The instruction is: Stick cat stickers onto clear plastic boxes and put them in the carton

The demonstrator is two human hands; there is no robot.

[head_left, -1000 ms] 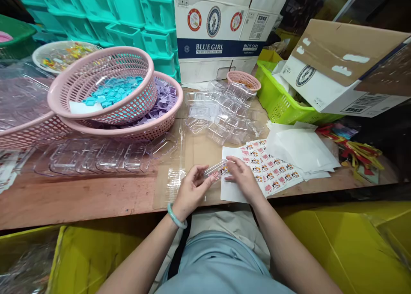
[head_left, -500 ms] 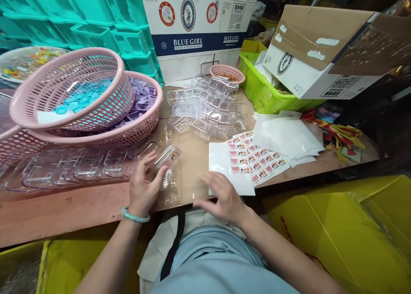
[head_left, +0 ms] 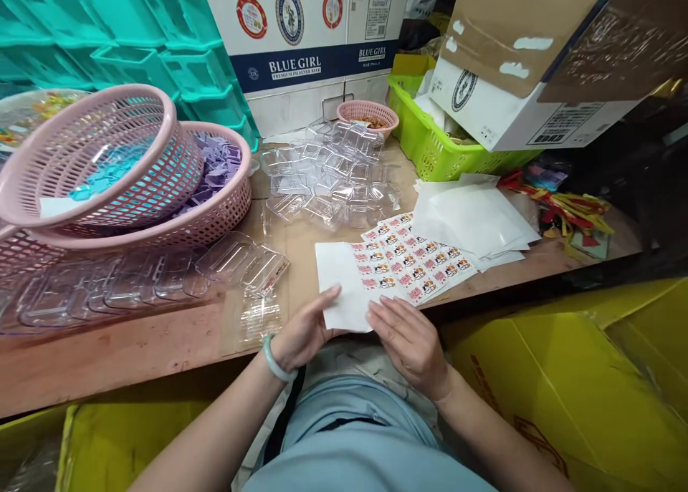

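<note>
A white sticker sheet [head_left: 342, 266] lies at the table's front edge, its right part still bearing rows of cartoon cat stickers. My left hand [head_left: 305, 334], with a pale green bangle at the wrist, pinches its near left corner, thumb on top and fingers underneath. At the near right corner, my right hand [head_left: 411, 341] holds the same sheet with its fingers over the top; its thumb is hidden. A second cat sticker sheet [head_left: 430, 263] sits partly underneath. Left of my hands, a clear plastic case [head_left: 267, 270] with a small printed patch rests on the table.
Clear cases [head_left: 129, 281] line the left front, beside pink baskets [head_left: 226, 205] of blue and purple pieces. More clear plastic parts [head_left: 333, 180] are heaped at the centre back. White sheets [head_left: 473, 216], a green crate [head_left: 446, 159] and a carton [head_left: 484, 112] stand right.
My left hand has let go of the clear case and moved right to the sticker sheet. My right hand has come down onto the sheet, which has shifted slightly left in view.
</note>
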